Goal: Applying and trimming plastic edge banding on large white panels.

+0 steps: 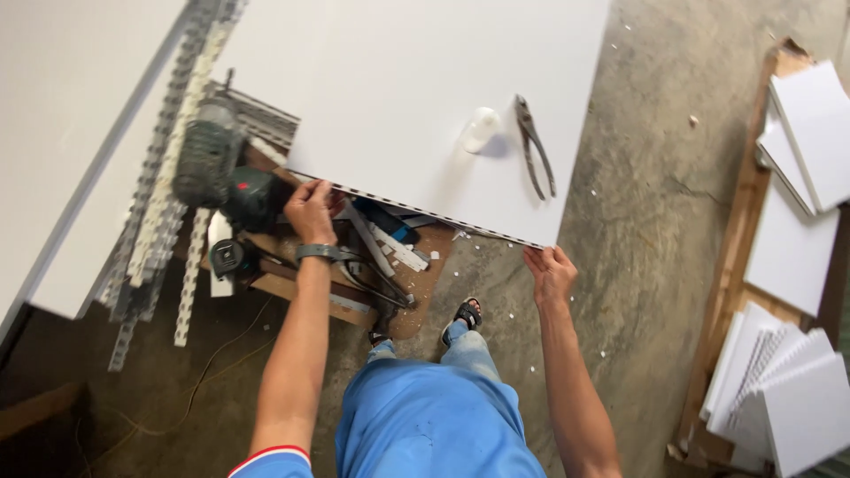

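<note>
While the left hand (pixel 310 210) curls its fingers over the near-left corner of the white panel (pixel 407 88), the right hand (pixel 550 273) grips the panel's near-right corner, fingertips hidden beneath the edge. Pliers (pixel 534 146) and a small clear bottle (pixel 479 129) (blurred, hard to read) lie near the panel's right edge. Power tools (pixel 221 173) sit partly hidden under the panel's left side.

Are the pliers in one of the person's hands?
No, the pliers lie on the white panel, while the left hand and right hand hold its near edge.
</note>
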